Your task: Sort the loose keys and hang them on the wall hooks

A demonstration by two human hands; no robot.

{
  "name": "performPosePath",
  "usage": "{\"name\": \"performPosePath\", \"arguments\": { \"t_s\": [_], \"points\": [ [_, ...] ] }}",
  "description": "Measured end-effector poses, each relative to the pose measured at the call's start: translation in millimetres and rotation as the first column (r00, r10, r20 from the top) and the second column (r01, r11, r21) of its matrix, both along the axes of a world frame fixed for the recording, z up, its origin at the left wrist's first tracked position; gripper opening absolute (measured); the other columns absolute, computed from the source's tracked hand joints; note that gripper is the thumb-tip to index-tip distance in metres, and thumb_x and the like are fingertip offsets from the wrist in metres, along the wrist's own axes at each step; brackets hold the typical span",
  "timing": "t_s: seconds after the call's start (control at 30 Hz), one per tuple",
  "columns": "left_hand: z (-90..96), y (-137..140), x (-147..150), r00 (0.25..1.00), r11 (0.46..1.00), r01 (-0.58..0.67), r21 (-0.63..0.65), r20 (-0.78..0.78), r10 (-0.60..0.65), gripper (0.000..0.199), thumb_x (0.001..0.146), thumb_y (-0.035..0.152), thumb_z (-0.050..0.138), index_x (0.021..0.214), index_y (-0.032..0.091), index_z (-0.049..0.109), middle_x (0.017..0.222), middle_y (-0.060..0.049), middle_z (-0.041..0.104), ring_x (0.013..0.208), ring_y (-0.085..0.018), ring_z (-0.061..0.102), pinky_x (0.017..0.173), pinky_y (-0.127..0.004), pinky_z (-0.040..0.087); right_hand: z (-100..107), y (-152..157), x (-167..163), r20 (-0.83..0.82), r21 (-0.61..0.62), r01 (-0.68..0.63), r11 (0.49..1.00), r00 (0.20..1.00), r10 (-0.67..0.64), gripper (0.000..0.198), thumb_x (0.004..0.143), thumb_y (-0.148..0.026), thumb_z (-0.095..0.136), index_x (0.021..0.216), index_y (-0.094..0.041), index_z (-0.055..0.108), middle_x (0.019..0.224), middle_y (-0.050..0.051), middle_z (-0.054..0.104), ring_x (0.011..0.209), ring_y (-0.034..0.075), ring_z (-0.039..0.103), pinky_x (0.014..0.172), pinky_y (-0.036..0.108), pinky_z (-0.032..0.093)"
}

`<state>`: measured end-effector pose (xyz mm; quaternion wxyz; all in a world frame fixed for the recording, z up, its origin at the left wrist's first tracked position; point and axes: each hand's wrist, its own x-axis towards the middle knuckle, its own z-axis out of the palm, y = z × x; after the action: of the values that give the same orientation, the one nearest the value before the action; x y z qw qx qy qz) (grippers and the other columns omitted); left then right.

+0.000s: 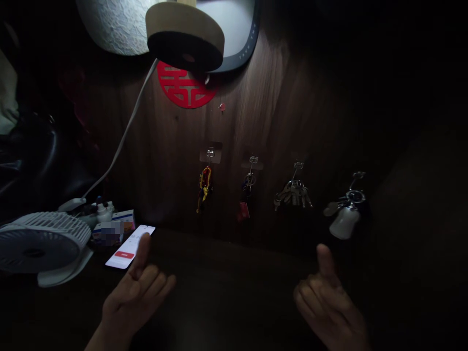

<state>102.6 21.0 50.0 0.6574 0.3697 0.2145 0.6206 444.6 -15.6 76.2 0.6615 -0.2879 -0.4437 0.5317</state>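
Dark wood desktop point(234, 273): lit white phone point(130, 246) beside left hand point(137, 292).

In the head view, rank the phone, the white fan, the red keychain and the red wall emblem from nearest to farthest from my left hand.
From the left hand:
1. Phone, lit, on the surface at the thumb tip.
2. White fan, to the left on the surface.
3. Red keychain, up to the right, hanging from a wall hook.
4. Red wall emblem, high on the wall, under the lamp.
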Motion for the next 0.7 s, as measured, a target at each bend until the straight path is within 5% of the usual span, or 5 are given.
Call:
{"name": "performPosePath", "arguments": {
  "t_s": [0.13,0.3,0.4,0.5,0.7],
  "points": [
    [10.2,6,26,0.941,0.989,0.15,0.015,-0.309,-0.138,0.037,0.066,0.039,0.066,0.102,0.029,0.067,0.045,0.012,0.022,0.041,-0.006,0.027,0.051,-0.022,0.035,-7,6,-3,0.463,-0.203,-0.091,0.975,0.868,0.178,0.014,0.074,-0.037,0.063,0.078,-0.025,0.066,0.041,-0.01,0.029,0.034,0.004,0.02,0.038,0.02,0.016],
    [41.7,23,53,0.584,0.969,0.175,0.176,-0.811,0.042,0.016,0.077,0.03,0.058,0.091,0.023,0.065,0.071,0.004,0.054,0.069,-0.014,0.051,0.065,-0.025,0.039,-35,18,-17,0.872,-0.269,0.002,0.963,0.425,0.243,0.02,0.078,-0.034,0.055,0.066,-0.018,0.054,0.059,-0.005,0.048,0.055,0.009,0.044,0.052,0.021,0.031],
    [55.2,49,61,0.524,0.894,0.011,0.449,-0.763,0.377,0.009,0.077,0.028,0.057,0.073,0.022,0.052,0.078,0.003,0.052,0.074,-0.015,0.051,0.068,-0.027,0.041,-50,23,-22,0.943,-0.181,0.074,0.981,0.297,0.152,0.024,0.079,-0.032,0.051,0.06,-0.018,0.047,0.06,-0.005,0.045,0.059,0.01,0.042,0.055,0.021,0.03],
    [70.6,82,68,0.43,0.675,-0.322,0.664,-0.533,0.729,0.017,0.073,0.027,0.06,0.069,0.022,0.045,0.083,0.002,0.048,0.079,-0.017,0.052,0.072,-0.029,0.044,-53,25,-24,0.945,-0.182,0.087,0.979,0.29,0.15,0.027,0.081,-0.034,0.047,0.059,-0.018,0.042,0.06,-0.005,0.044,0.059,0.01,0.041,0.055,0.021,0.03],
    [107.0,132,90,0.32,0.512,-0.439,0.738,-0.404,0.857,0.046,0.068,0.031,0.07,0.107,0.021,0.047,0.106,-0.005,0.047,0.104,-0.023,0.05,0.091,-0.039,0.041,-50,21,-24,0.948,-0.215,0.112,0.97,0.263,0.179,0.025,0.08,-0.035,0.049,0.061,-0.019,0.048,0.059,-0.004,0.052,0.059,0.011,0.046,0.052,0.021,0.028]
  ]
}}
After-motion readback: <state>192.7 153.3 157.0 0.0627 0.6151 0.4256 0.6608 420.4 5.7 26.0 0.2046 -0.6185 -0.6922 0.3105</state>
